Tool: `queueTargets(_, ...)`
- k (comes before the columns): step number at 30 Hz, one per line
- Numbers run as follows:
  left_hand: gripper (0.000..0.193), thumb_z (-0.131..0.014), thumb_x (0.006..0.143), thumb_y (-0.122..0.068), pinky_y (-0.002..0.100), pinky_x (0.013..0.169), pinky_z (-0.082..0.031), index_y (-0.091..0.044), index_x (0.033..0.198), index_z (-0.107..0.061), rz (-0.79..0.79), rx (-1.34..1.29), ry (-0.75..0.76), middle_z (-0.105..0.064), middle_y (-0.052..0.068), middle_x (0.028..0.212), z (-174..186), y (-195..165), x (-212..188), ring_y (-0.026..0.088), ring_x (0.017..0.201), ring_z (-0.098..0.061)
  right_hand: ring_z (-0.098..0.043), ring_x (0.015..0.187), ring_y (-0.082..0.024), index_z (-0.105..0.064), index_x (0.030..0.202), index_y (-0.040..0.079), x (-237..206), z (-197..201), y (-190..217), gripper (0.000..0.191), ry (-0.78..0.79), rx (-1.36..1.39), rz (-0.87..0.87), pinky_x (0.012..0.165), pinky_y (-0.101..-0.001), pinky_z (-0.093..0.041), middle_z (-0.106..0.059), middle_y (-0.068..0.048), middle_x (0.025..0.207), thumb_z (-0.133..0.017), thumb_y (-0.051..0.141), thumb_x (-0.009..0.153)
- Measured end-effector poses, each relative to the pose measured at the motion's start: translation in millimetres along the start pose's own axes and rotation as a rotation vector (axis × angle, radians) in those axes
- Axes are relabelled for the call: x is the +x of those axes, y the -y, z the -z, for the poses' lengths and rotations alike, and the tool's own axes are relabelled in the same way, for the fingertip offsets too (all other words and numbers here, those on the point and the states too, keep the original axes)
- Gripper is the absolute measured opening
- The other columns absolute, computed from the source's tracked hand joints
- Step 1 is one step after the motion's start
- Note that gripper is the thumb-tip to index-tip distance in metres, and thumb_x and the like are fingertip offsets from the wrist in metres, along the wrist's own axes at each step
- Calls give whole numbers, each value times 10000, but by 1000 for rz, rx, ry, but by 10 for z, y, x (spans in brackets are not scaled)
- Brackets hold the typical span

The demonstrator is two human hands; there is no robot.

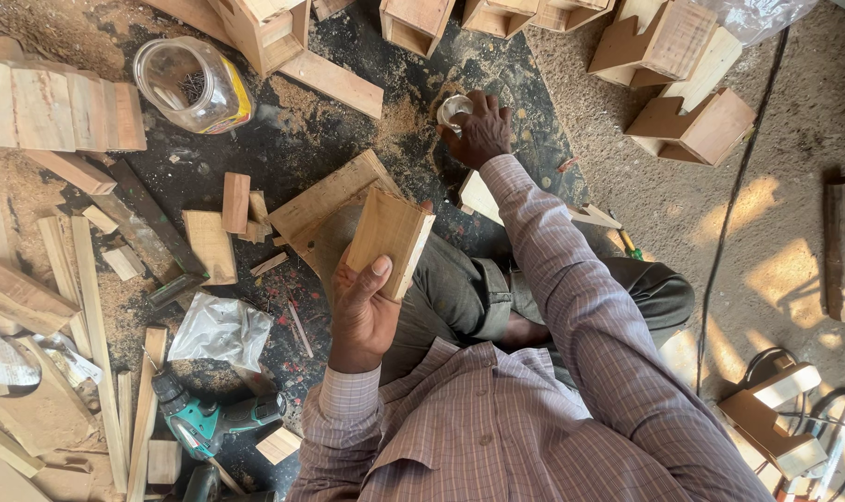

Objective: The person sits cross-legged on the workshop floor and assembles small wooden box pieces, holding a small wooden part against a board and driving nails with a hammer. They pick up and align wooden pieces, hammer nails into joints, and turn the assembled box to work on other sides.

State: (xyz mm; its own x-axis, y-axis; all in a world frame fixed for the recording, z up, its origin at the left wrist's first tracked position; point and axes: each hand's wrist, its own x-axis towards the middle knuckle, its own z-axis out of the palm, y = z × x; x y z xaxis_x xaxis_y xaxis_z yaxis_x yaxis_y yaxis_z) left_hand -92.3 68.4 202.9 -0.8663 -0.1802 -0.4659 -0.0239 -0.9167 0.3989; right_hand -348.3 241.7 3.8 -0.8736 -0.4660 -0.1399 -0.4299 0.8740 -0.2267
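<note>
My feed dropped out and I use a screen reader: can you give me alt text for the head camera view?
Seen from above, a seated person's left hand holds a small wooden block while the right hand reaches out to a small clear jar on the sawdust-strewn floor. Wood offcuts, a large plastic jar and a teal cordless drill lie to the left.

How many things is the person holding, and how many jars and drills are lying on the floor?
Flat light-brown wooden block in the left hand: 1
Small clear glass container in the right hand: 1
Big clear plastic jar with a yellow label, lying on its side: 1
Teal and black cordless drill: 1
Total: 4
</note>
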Motion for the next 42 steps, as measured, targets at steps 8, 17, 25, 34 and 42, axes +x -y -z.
queueTargets(8,471,-813,901,-102,316,776,-630,53,1285,-588,5,-3,-19,-717,147,1124,21,8,-25,195,960,-733,-471,1316,-371,-671,1250,202,-110,76,-10,644,-119,102,3,1028,-611,-345,-511,-142,1462,-917,484,725)
queueTargets(17,484,-811,895,-105,312,762,-630,50,1299,-592,27,-16,-16,-721,143,1125,-16,91,-87,187,955,-735,-505,1396,-366,-590,1136,120,-235,148,-271,480,-77,540,53,1214,-547,-350,-516,-143,1498,-889,288,801)
queueTargets(25,422,-812,920,-110,292,758,-623,41,1262,-616,71,-84,12,-731,125,1103,-85,148,-135,171,921,-732,-523,1332,-326,-680,985,120,-443,523,-191,277,67,946,-176,1047,-480,-538,-500,-99,1513,-861,144,776)
queueTargets(34,241,-760,966,-122,277,756,-629,0,1151,-666,136,-157,9,-747,88,1001,-195,378,-332,158,847,-742,-620,1184,-219,-568,1410,191,-1972,1861,648,565,-321,1049,455,920,-340,-563,-603,-71,1376,-798,50,913)
queueTargets(42,201,-739,984,-115,272,767,-627,-4,1137,-669,138,-154,68,-742,84,993,-320,607,-711,158,852,-735,-621,1008,-230,-594,1425,200,-2520,2327,823,611,-458,556,505,803,-340,-529,-657,-92,1231,-845,15,899)
